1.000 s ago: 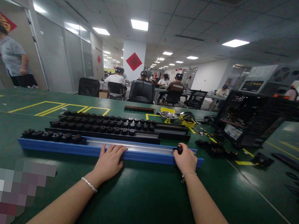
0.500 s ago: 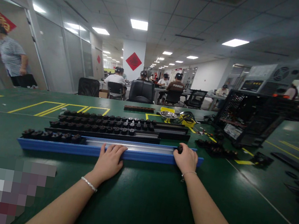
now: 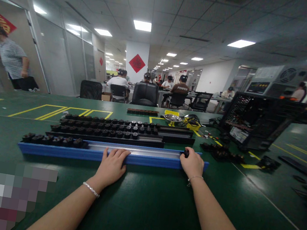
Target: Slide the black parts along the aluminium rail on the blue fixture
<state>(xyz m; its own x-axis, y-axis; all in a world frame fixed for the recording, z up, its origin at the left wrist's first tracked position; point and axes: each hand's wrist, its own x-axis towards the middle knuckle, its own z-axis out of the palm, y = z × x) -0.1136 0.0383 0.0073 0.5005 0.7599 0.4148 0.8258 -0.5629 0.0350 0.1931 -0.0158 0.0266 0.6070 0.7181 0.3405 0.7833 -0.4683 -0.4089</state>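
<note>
A long blue rail (image 3: 145, 161) with a silvery channel lies across the table before me. Several black round modules (image 3: 55, 140) with brownish tops sit in a row in its left end. My left hand (image 3: 113, 163) rests over the near wall around the middle, fingers stretched out across the edge. At the rail's right end, my right hand (image 3: 193, 163) pinches a small black piece (image 3: 186, 153), mostly covered by the fingers. Whether that piece touches the channel I cannot tell.
Behind the blue rail lie black rails (image 3: 109, 135) bearing rows of black modules. Farther back stand a metal bowl (image 3: 172, 118) and a yellow container (image 3: 193, 125). An opened computer case (image 3: 252, 123) and loose black parts (image 3: 222, 153) occupy the right. People sit at far desks.
My right hand has shifted slightly to the right along the rail with the small black piece. My left hand and the rail have stayed in place.
</note>
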